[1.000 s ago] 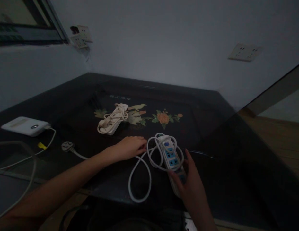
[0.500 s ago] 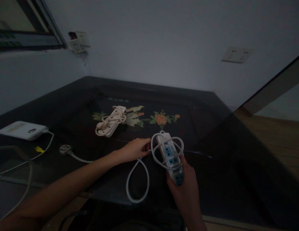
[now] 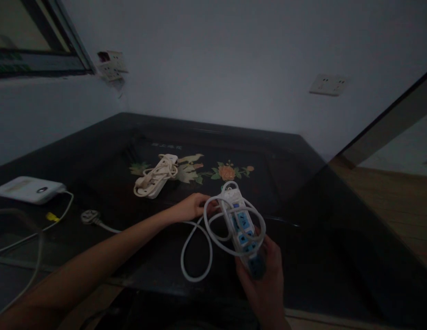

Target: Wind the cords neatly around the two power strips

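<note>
My right hand point(image 3: 264, 279) is closed around the near end of a white power strip point(image 3: 238, 201) with blue sockets, which is held tilted over the dark table. Loops of its white cord point(image 3: 209, 247) lie loosely over and around the strip. At the strip's left side, my left hand point(image 3: 196, 207) is closed on the cord, its fingertips partly hidden behind the loops. One loop of cord hangs down below my left wrist. The cord's plug point(image 3: 90, 217) rests on the table to the left, its lead passing behind my left forearm.
A second power strip point(image 3: 156, 178), wrapped in its cream cord, lies farther back on the floral-patterned table point(image 3: 268, 160). A white power bank point(image 3: 30, 189) with a cable sits at the left. Wall sockets point(image 3: 328, 85) are on the wall behind.
The cord loops around the strip have grown wider and looser, spreading left. My left hand has shifted slightly left and up. The view has moved a little.
</note>
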A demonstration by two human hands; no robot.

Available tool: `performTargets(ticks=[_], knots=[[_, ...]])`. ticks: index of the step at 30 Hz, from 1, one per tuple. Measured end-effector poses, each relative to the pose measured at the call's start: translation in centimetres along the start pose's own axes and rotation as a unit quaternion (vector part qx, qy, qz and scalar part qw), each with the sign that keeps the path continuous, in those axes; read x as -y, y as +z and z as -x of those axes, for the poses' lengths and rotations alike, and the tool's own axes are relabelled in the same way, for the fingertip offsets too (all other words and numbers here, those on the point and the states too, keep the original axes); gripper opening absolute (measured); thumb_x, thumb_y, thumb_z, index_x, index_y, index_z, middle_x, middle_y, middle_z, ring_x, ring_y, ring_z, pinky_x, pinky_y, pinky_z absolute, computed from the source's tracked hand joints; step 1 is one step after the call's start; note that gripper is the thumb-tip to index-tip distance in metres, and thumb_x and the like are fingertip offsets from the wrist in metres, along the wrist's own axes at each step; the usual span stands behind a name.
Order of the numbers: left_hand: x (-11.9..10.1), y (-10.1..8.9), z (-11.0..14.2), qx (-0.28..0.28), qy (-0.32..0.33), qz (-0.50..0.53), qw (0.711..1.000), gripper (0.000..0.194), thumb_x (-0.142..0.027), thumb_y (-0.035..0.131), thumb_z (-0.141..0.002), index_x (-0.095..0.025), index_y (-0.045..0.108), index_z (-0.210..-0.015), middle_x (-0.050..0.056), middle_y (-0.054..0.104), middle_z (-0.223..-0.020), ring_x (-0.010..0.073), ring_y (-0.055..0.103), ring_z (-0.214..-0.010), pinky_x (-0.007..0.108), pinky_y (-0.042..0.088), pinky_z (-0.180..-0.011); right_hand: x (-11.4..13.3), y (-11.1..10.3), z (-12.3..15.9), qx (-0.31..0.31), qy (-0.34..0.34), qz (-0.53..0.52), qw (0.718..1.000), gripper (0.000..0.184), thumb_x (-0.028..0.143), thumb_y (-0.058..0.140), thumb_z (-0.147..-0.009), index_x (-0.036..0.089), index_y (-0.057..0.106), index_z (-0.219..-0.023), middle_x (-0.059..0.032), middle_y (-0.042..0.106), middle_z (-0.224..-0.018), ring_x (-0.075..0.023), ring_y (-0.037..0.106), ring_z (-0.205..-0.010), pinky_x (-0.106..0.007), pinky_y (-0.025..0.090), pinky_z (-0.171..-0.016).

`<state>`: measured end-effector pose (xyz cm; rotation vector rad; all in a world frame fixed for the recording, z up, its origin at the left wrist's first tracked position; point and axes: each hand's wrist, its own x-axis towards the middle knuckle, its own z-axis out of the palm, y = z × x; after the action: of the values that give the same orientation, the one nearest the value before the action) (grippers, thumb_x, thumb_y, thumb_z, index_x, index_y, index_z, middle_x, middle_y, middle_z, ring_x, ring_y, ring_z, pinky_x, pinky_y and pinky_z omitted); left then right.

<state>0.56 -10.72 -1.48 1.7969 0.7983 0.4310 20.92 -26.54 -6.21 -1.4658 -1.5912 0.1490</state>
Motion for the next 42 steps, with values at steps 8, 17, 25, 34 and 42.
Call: performTargets(ticks=[8, 17, 25, 34, 42], knots=[[-1.2, -3.4, -3.1, -0.081, -0.027, -0.005, 0.996, 0.025, -0.034, 0.061, -0.082, -0.01, 0.065, -0.09, -0.002, 0.056, -0.056, 0.0079, 0.048, -0.047, 0.019, 0.039, -0.048, 0.6, -1.0, -0.2, 0.009, -0.101, 0.046, 0.994, 0.07, 0.015, 0.059, -0.081, 0.036, 0.031, -0.141, -0.0104, 0.047, -0.122, -0.0294, 0.051, -0.11, -0.044, 0.053, -0.079], [-9.4, -6.5, -2.6, -0.222, 0.136, -0.124, 0.957, 0.016, -0.025, 0.065, -0.079, -0.01, 0.068, -0.084, -0.001, 0.061, -0.064, 0.0031, 0.046, -0.044, 0.015, 0.035, -0.043, -0.5, -2.0, 0.3, 0.045, -0.074, 0.058, 0.995, 0.054, 0.019, 0.059, -0.081, 0.034, 0.048, -0.132, -0.0089, 0.05, -0.121, -0.0275, 0.055, -0.105, -0.043, 0.053, -0.082], [-12.8, -6.2, 3.8, -0.292, 0.261, -0.343, 0.854, 0.015, -0.033, 0.066, -0.083, -0.019, 0.071, -0.086, 0.001, 0.067, -0.076, 0.0101, 0.061, -0.068, 0.02, 0.044, -0.06, -2.1, -2.6, 0.0, 0.021, 0.04, 0.062, 0.997, 0.042, 0.028, 0.061, -0.079, 0.026, 0.055, -0.121, -0.01, 0.053, -0.121, -0.0294, 0.055, -0.11, -0.048, 0.049, -0.088], [-8.4, -4.6, 8.9, -0.109, 0.296, -0.45, 0.835, 0.017, -0.029, 0.06, -0.089, -0.024, 0.064, -0.104, 0.001, 0.071, -0.083, 0.0119, 0.065, -0.07, 0.022, 0.049, -0.063, -3.0, -4.0, -2.4, -0.012, 0.129, 0.055, 0.99, 0.039, 0.039, 0.062, -0.077, 0.023, 0.063, -0.112, -0.0115, 0.058, -0.115, -0.0292, 0.056, -0.109, -0.048, 0.045, -0.092], [-3.8, -1.2, 8.2, 0.016, 0.219, -0.51, 0.832, 0.029, -0.031, 0.038, -0.098, -0.022, 0.064, -0.105, 0.002, 0.07, -0.082, 0.0135, 0.064, -0.068, 0.023, 0.046, -0.061, -4.1, -4.3, -2.9, -0.022, 0.149, 0.044, 0.988, 0.047, 0.037, 0.065, -0.073, 0.021, 0.061, -0.118, -0.0114, 0.06, -0.116, -0.0289, 0.056, -0.109, -0.048, 0.043, -0.094]])
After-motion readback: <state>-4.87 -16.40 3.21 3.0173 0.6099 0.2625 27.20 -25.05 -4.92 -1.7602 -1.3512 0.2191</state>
